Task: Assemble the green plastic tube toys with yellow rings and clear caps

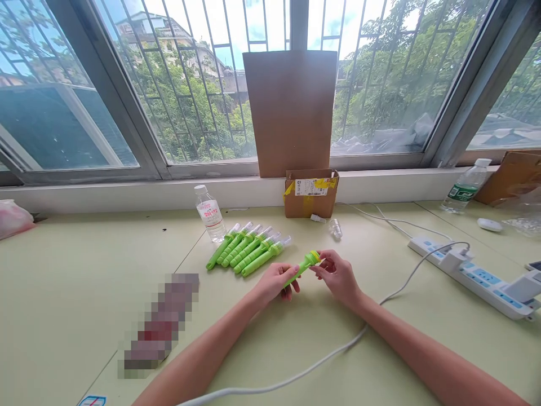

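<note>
Both hands on one green tube, centre frame, above the pale green table [84, 293].

Cardboard box [310, 194] upper centre; row of green tubes [247, 251] just left of the hands. Left hand [276, 281] wraps the green tube [302, 268]; right hand [338, 275] fingertips pinch its yellow cap [315, 256].

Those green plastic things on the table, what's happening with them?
A person sits at a pale green table by a window. The left hand grips the handle of one green stick, while the right hand pinches its yellow-tipped end. Six more green sticks with clear caps lie side by side just beyond, next to a small water bottle. An open cardboard box stands against the sill.
</note>
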The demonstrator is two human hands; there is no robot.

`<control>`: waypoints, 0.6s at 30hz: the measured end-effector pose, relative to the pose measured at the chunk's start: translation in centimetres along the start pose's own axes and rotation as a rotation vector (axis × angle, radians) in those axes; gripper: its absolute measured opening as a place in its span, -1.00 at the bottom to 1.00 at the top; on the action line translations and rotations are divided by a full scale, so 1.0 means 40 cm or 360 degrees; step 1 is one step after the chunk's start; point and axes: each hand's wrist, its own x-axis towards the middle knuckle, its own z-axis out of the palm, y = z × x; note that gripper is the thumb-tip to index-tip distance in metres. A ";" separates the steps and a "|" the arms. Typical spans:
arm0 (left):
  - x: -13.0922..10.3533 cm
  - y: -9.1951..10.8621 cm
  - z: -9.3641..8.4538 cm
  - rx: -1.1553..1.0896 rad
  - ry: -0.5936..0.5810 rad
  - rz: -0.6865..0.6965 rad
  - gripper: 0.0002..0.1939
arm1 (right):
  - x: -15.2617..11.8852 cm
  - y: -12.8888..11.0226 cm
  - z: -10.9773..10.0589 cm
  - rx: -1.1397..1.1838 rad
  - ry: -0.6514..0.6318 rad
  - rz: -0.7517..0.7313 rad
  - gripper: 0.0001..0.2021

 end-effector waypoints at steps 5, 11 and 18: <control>-0.003 -0.012 0.006 0.0653 0.0383 0.0434 -0.61 | -0.006 0.000 0.003 -0.0065 0.0062 -0.0043 -0.69; -0.002 -0.032 0.014 0.1096 0.0688 0.0692 -0.79 | -0.008 -0.002 0.006 -0.0038 0.0090 -0.0040 -0.69; -0.005 -0.030 0.020 0.1054 0.0651 0.0642 -0.79 | -0.006 0.002 0.004 -0.0033 0.0062 -0.0006 -0.71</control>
